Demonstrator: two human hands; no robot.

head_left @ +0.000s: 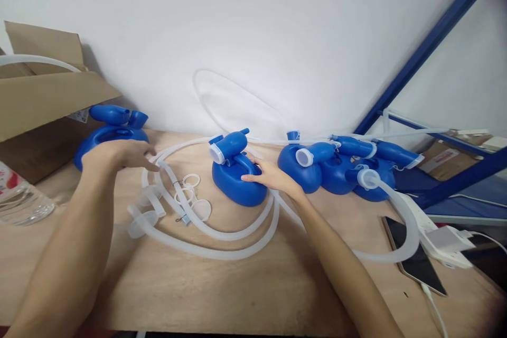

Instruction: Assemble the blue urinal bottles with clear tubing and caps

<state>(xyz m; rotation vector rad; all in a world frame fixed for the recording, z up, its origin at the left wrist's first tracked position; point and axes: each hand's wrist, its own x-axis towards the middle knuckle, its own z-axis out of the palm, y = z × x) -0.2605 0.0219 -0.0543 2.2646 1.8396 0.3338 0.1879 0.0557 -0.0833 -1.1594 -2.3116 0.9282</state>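
In the middle of the table a blue plastic urinal bottle [237, 184] stands with its capped blue neck piece [233, 147] across the top. My right hand [271, 175] grips its handle, the thumb in front and the fingers partly hidden behind. My left hand [122, 156] is open, its fingers reaching to the coiled clear hose [222, 254]; whether they touch it I cannot tell. Behind that hand sits another blue urinal bottle [89, 142]. Inside the hose loop lie clear plastic rings and a round cap [202, 210].
Several more blue urinal bottles [336, 174] stand together at the right, one with a hose attached. An opened cardboard box [43, 111] and a clear plastic bottle [24, 203] are at the left. A phone [420, 261] and a power strip [447, 248] lie by a blue metal frame [428, 37].
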